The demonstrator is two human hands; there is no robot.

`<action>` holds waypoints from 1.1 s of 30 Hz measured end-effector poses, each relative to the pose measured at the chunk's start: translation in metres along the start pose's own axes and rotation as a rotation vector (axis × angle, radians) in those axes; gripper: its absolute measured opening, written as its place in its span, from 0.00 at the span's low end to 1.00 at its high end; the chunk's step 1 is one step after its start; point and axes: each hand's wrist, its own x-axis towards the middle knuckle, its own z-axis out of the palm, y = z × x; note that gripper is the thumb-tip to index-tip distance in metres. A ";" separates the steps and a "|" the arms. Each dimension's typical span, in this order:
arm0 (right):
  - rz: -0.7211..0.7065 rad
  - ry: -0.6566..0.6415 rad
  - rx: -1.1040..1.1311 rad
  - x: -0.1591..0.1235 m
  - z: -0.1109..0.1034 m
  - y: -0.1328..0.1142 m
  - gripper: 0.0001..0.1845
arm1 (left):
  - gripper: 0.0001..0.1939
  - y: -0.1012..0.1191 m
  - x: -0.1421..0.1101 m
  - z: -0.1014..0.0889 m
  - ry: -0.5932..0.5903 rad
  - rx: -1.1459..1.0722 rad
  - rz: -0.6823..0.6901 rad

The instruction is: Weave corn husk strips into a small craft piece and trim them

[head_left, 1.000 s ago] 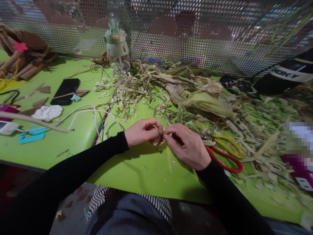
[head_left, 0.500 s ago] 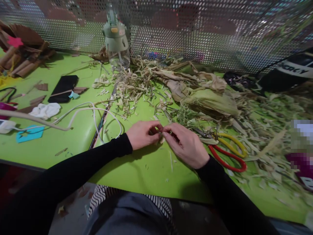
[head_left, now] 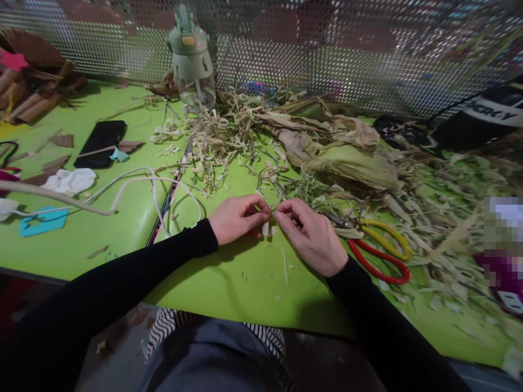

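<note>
1. My left hand pinches a small pale scrap between thumb and fingers; the scrap hangs just below the fingertips, above the table.
2. My right hand sits close by, thumb and forefinger pressed together; I cannot tell what lies between them.
3. Just beyond my right wrist I see scissors with one yellow and one red handle.
4. Ahead of both hands lie dry husks and curled shavings.
5. Farther back, a bottle stands upright.
</note>
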 end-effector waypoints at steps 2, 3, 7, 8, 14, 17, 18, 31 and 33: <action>0.016 -0.005 0.018 -0.001 0.001 0.000 0.05 | 0.05 0.002 -0.002 0.001 0.038 0.148 0.042; 0.018 -0.006 0.020 -0.001 0.001 -0.001 0.05 | 0.04 0.004 -0.003 0.002 0.066 0.214 0.063; 0.028 0.021 0.027 -0.001 0.003 -0.001 0.05 | 0.04 0.008 -0.007 0.005 0.115 0.286 0.090; 0.037 0.028 0.034 -0.001 0.003 -0.001 0.04 | 0.04 0.008 -0.008 0.006 0.108 0.273 0.087; 0.097 0.004 0.072 0.001 0.005 0.000 0.05 | 0.05 0.007 -0.008 0.007 0.081 0.307 0.108; 0.109 0.005 0.082 0.001 0.006 0.000 0.05 | 0.05 0.007 -0.007 0.006 0.095 0.294 0.109; 0.106 0.007 0.086 0.000 0.005 0.000 0.06 | 0.04 0.006 -0.007 0.005 0.102 0.285 0.104; 0.162 -0.007 0.132 -0.002 0.005 -0.001 0.07 | 0.07 0.008 -0.009 0.005 0.083 0.272 0.126; 0.168 0.004 0.146 -0.002 0.005 0.000 0.08 | 0.07 0.007 -0.009 0.005 0.086 0.246 0.124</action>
